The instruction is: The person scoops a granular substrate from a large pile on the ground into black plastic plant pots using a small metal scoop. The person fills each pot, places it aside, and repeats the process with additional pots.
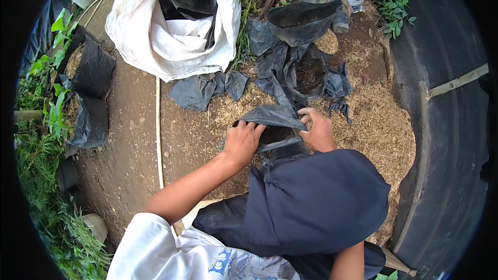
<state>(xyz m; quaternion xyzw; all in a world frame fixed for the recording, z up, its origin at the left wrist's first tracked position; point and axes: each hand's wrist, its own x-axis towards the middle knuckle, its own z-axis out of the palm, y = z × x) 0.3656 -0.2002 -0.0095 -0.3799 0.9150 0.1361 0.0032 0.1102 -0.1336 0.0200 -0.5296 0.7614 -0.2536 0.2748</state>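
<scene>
A black plastic grow bag lies just before my knees, its mouth spread wide and its inside dark. My left hand grips the rim on the left, the fingertips hooked over the edge. At the right corner of the same rim my right hand pinches the plastic between thumb and fingers. Just beyond is another black bag holding dark soil, with crumpled black plastic around it. Behind that stands a wide-mouthed black bag. Flattened black plastic pieces lie on the ground to the left.
A large white woven sack holding black plastic stands at the upper left. Husks are spread over the soil at right, beside black sheeting. A pale hose crosses the ground. Filled black bags and green plants line the left.
</scene>
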